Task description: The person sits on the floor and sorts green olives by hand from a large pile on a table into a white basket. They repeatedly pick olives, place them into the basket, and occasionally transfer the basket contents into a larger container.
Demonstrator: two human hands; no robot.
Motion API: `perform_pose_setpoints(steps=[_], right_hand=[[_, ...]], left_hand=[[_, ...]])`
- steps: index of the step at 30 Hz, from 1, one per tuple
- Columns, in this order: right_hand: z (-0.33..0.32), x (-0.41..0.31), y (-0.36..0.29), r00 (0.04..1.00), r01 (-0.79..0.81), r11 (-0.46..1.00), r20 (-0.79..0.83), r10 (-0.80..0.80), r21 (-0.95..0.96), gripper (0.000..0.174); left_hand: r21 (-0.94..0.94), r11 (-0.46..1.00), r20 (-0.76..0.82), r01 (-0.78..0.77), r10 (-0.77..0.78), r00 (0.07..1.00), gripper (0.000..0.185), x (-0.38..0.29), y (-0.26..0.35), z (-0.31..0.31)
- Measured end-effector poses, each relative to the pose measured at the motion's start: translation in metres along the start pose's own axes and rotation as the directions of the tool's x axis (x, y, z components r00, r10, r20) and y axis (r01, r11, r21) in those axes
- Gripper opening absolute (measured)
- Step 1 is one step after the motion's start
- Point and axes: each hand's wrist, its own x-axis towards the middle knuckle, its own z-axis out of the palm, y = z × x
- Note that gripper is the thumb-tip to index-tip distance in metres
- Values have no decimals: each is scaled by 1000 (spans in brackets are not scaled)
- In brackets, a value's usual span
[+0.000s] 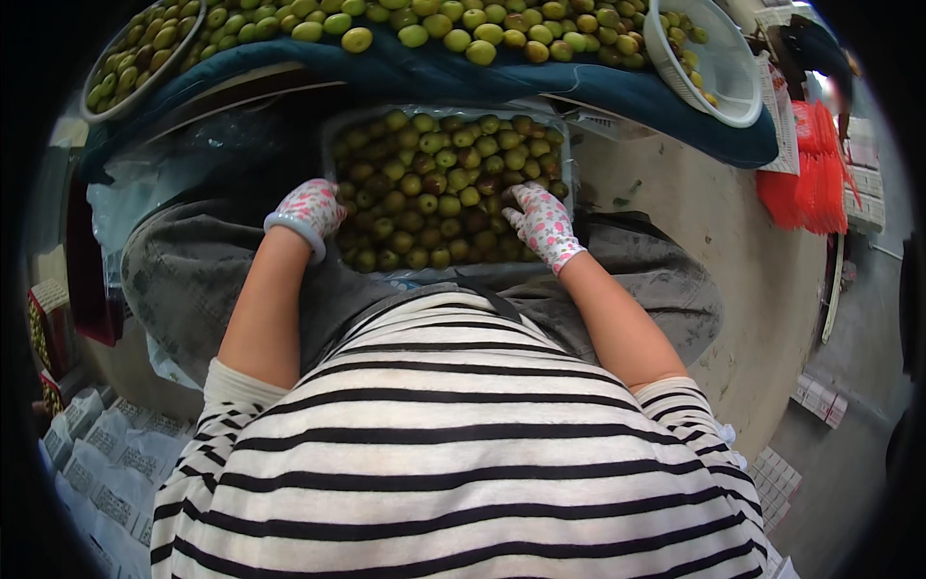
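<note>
Before me a box lined with clear plastic film is filled with green and brownish jujube-like fruits. At the box's left edge is my left hand, in a white glove with a pink floral print. Its fingertips are turned inward against the fruit, so their grip is hidden. My right hand, gloved alike, lies over the right side of the fruit. Its thumb and fingers are apart and touch the top layer, with no held fruit visible.
A raised surface edged with dark blue cloth bears many more fruits. White plastic baskets stand at both its ends. Red bags hang at right; printed cartons lie on the floor. Film-covered boxes are at lower left.
</note>
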Motion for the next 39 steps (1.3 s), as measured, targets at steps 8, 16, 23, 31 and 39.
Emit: perform_pose_setpoints(steps=[8, 16, 23, 31, 39], right_hand=[[6, 13, -13, 1000, 14, 1000, -2, -14, 6, 26], [57, 17, -95, 814, 578, 815, 56, -579, 25, 34], [62, 30, -128, 829, 497, 862, 348, -438, -99, 25], [43, 40, -77, 931, 362, 869, -176, -320, 338, 18], [-202, 67, 25, 459, 389, 921, -867, -194, -1, 28]], left_hand=[[62, 996, 45, 70, -73, 996, 29, 2, -26, -1], [231, 973, 280, -29, -38, 959, 46, 10, -23, 34], [346, 930, 377, -122, -19, 926, 38, 11, -14, 41], [492, 828, 466, -269, 10, 885, 42, 18, -20, 43], [-47, 984, 12, -174, 175, 984, 29, 0, -6, 23]])
